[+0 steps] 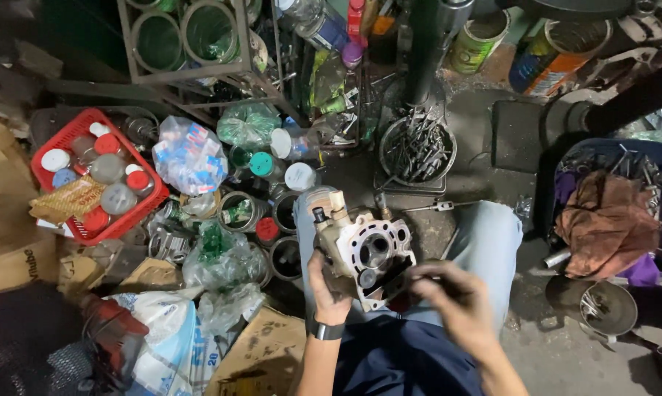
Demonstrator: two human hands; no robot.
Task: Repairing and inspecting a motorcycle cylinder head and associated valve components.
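You are holding the engine cylinder (366,253) over your lap, your left hand (329,287) clamped on its left side. Your right hand (452,297) is pinching a thin dark tool (412,281) against the cylinder's lower edge, near the red crate (82,132) of jars.

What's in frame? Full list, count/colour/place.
grey metal engine cylinder block: one, grey-cream, centre, over the lap
red plastic crate of capped jars: one, red, left
round metal basket of bolts: one, grey, top centre
clear plastic bags: several, left of centre
metal sleeves: several, dark, beside the knee
brown rag: one, right, on a blue tub
cardboard pieces: several, brown, bottom left
left hand: one, wristband, gripping the block
right hand: one, at the block's right edge; grip unclear
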